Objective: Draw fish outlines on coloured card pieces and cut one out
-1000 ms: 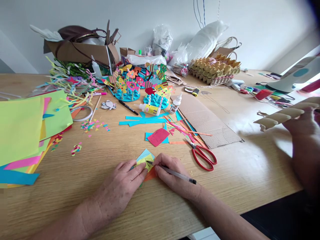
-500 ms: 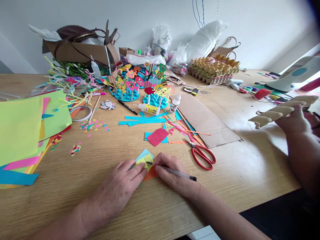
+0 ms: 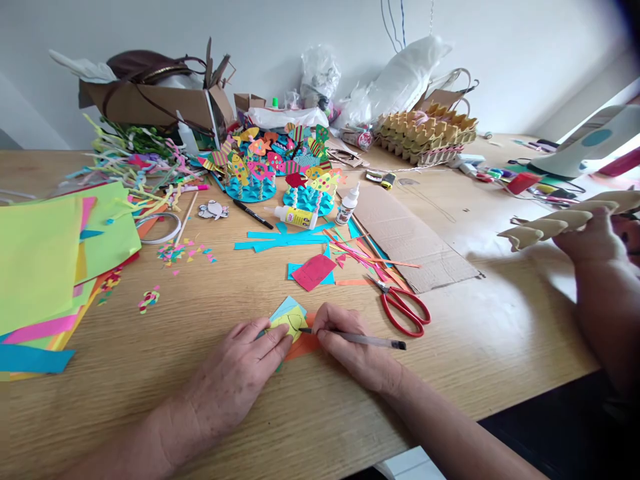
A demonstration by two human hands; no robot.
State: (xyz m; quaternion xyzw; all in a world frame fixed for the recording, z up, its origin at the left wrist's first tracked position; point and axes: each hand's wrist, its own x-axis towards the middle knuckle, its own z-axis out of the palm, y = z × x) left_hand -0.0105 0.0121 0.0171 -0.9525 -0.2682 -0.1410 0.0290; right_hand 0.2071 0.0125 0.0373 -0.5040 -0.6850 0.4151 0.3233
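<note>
My right hand point(image 3: 350, 343) grips a pen point(image 3: 370, 340) with a clear barrel and dark end cap. Its tip rests at the right side of a small yellow paper point(image 3: 296, 321), where a curved dark outline is drawn. Lying flat with fingers stretched, my left hand point(image 3: 245, 360) presses the yellow paper down. Beneath it, light blue paper point(image 3: 284, 307) and orange paper point(image 3: 306, 345) stick out. Beyond my hands lies a red paper piece point(image 3: 314, 272) over a blue one. Red-handled scissors point(image 3: 406, 310) lie to the right of my right hand.
At right, another person's hand point(image 3: 593, 243) holds a piece of egg carton point(image 3: 545, 227). Cardboard point(image 3: 405, 237), glue bottles point(image 3: 347, 205) and paper fish on blue stands point(image 3: 250, 189) fill the middle back. Coloured sheets point(image 3: 40, 260) lie left, near a tape roll point(image 3: 159, 228).
My right hand and the pen have shifted slightly right, with the tip now at the drawing's right side and more orange paper showing. My left hand stays on the paper.
</note>
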